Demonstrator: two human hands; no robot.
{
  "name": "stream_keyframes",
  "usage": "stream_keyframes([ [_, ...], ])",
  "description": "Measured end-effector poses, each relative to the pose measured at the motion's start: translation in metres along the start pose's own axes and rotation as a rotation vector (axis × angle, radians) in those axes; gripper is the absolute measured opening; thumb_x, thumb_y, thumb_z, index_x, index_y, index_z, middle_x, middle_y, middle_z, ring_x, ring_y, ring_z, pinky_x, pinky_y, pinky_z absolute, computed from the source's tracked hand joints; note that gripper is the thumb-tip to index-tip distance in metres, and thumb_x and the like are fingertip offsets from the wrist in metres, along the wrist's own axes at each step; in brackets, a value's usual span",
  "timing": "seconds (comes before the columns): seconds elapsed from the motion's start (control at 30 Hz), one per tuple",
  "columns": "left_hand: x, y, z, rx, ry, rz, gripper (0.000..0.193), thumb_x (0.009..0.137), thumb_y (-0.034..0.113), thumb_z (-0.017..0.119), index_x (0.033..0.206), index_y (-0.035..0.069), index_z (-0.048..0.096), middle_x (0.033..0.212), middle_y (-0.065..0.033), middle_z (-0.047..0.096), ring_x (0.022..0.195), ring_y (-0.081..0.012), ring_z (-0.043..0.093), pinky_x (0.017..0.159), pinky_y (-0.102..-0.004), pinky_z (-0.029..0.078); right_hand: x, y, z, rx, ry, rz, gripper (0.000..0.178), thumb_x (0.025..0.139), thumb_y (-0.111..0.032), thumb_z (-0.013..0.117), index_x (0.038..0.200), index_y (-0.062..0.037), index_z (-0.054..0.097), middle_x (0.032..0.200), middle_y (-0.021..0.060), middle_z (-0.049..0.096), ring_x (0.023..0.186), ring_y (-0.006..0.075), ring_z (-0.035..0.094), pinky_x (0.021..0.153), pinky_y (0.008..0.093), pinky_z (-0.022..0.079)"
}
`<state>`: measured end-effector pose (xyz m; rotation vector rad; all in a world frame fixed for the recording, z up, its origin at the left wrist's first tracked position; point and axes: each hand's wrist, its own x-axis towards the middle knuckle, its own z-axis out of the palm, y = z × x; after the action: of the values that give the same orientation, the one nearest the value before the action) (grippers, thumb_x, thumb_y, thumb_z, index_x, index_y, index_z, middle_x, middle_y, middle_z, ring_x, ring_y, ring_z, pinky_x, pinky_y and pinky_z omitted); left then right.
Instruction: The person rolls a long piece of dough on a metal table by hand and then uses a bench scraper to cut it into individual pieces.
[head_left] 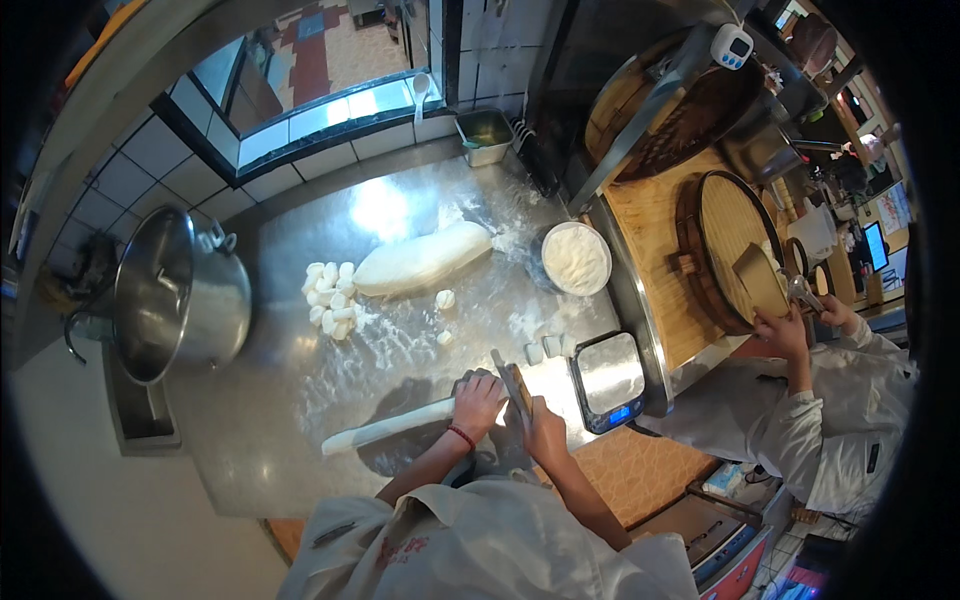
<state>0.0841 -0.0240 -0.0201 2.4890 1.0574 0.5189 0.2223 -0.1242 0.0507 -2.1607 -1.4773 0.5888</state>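
Note:
My left hand (pixel 478 406) lies over the right part of a long white dough rope (pixel 385 430), its fingers curled round it. In my right hand (pixel 545 436) is a broad-bladed knife (pixel 516 387), held upright at the rope's right end beside my left fingers; whether its edge touches the dough I cannot tell. A few cut dough pieces (pixel 550 347) sit just beyond the knife. A thick dough log (pixel 425 258) lies farther back, with a heap of small dough pieces (pixel 330 297) on its left and two loose ones in front.
The floured metal table (pixel 270 400) carries a bowl of flour (pixel 576 259) and a digital scale (pixel 608 380) at right. A large steel pot (pixel 183 295) stands left, a metal container (pixel 486 135) behind. A co-worker's hands (pixel 790 332) work beside a round wooden steamer (pixel 728 245).

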Motion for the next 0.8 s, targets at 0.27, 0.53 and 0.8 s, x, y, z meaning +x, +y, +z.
stream_keyframes([
  [0.27, -0.018, 0.001, -0.035, 0.016, 0.085, -0.121, 0.045, 0.077, 0.029, 0.078, 0.116, 0.01, 0.064, 0.112, -0.0048, 0.06, 0.102, -0.0274, 0.056, 0.084, -0.045, 0.046, 0.058, -0.01, -0.007, 0.019, 0.141, 0.054, 0.028, 0.085, -0.008, 0.067, 0.105, -0.0006, 0.05, 0.071, 0.0276, 0.063, 0.068, 0.049, 0.064, 0.058, 0.0538, 0.05],
  [0.53, -0.024, -0.023, -0.01, 0.039, 0.009, -0.091, 0.053, 0.075, 0.036, 0.079, 0.119, 0.011, 0.063, 0.109, -0.0053, 0.06, 0.102, -0.0281, 0.057, 0.081, -0.0446, 0.046, 0.017, -0.021, -0.009, 0.087, 0.065, 0.025, 0.026, 0.087, -0.011, 0.067, 0.107, -0.0029, 0.052, 0.073, 0.0274, 0.063, 0.07, 0.0492, 0.064, 0.06, 0.0529, 0.051],
  [0.8, -0.018, -0.009, -0.013, -0.051, 0.073, -0.114, 0.051, 0.075, 0.032, 0.079, 0.119, 0.01, 0.064, 0.112, -0.0067, 0.061, 0.107, -0.0286, 0.057, 0.085, -0.0451, 0.045, -0.011, -0.027, -0.008, 0.097, -0.031, -0.006, 0.028, 0.089, -0.012, 0.066, 0.11, -0.0035, 0.05, 0.075, 0.0273, 0.065, 0.069, 0.0487, 0.065, 0.059, 0.0535, 0.051],
])
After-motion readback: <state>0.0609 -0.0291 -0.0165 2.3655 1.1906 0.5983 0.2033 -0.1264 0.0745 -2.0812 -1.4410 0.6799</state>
